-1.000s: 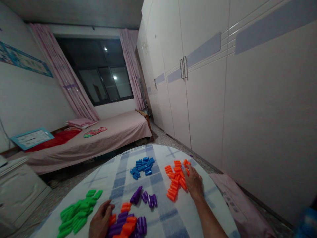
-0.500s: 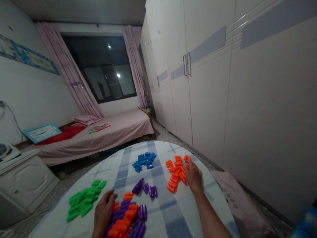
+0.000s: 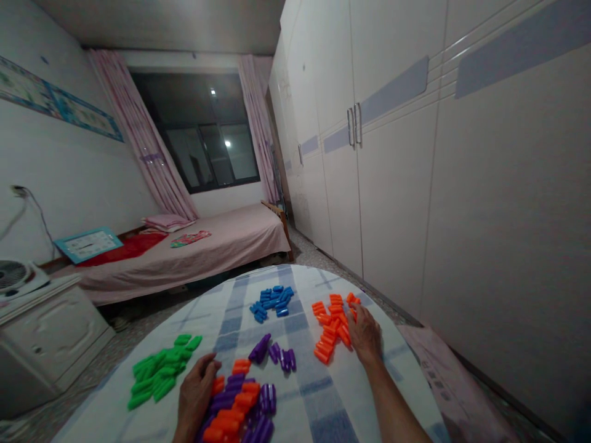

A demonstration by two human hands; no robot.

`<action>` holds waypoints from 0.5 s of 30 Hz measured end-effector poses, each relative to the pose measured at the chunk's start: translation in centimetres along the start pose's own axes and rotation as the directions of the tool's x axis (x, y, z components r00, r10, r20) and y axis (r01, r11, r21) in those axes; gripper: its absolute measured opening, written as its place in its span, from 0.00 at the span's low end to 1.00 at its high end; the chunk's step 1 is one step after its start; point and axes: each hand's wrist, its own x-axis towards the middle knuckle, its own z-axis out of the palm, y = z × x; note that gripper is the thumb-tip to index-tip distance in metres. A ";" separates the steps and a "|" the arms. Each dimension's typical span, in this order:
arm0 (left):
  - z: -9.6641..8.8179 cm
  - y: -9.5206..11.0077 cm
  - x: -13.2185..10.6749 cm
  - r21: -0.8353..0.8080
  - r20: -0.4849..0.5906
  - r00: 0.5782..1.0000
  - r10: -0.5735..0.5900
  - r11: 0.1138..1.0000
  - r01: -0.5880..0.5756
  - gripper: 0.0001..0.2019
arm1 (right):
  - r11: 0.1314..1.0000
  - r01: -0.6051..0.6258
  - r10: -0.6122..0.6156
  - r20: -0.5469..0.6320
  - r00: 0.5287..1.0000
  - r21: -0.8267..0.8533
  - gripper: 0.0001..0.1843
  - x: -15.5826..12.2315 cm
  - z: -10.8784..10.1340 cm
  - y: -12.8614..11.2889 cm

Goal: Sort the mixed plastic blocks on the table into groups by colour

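My right hand (image 3: pixel 365 335) lies flat, fingers spread, against the right side of a pile of orange plastic pieces (image 3: pixel 330 325) on the checked tablecloth (image 3: pixel 305 394). My left hand (image 3: pixel 196 389) rests with curled fingers on the left edge of a mixed heap of orange and purple pieces (image 3: pixel 240 409) near the table's front; I cannot make out whether it grips one. A few loose purple pieces (image 3: pixel 272 354) lie between the two hands. Blue pieces (image 3: pixel 271 301) sit in a cluster farther back, and green pieces (image 3: pixel 159 375) lie to the left.
The round table's edge curves off at the right and back. A white wardrobe (image 3: pixel 415 184) fills the right wall. Beyond the table stands a bed with a pink cover (image 3: pixel 184 258). A white cabinet (image 3: pixel 41 332) with a small fan (image 3: pixel 16 274) is at the left.
The view has shifted a little to the right and down. Both hands keep their places beside their piles; the left hand has slid slightly closer to the mixed heap.
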 end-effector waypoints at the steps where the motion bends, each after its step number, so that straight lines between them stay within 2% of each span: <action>1: 0.0 0.0 0.0 -0.010 0.002 1.000 -0.003 1.000 0.003 0.25 | 1.000 -0.005 0.005 0.002 1.000 -0.001 0.20 0.0 0.1 0.0; 9: 0.3 -0.1 0.1 -0.061 -0.007 1.000 -0.005 0.998 0.005 0.24 | 1.000 -0.001 0.001 0.010 1.000 -0.015 0.20 0.3 0.6 0.7; 15: 0.4 -0.6 0.4 -0.018 -0.015 1.000 0.024 1.000 -0.024 0.24 | 0.999 0.000 0.000 0.002 1.000 -0.044 0.20 0.4 1.0 0.9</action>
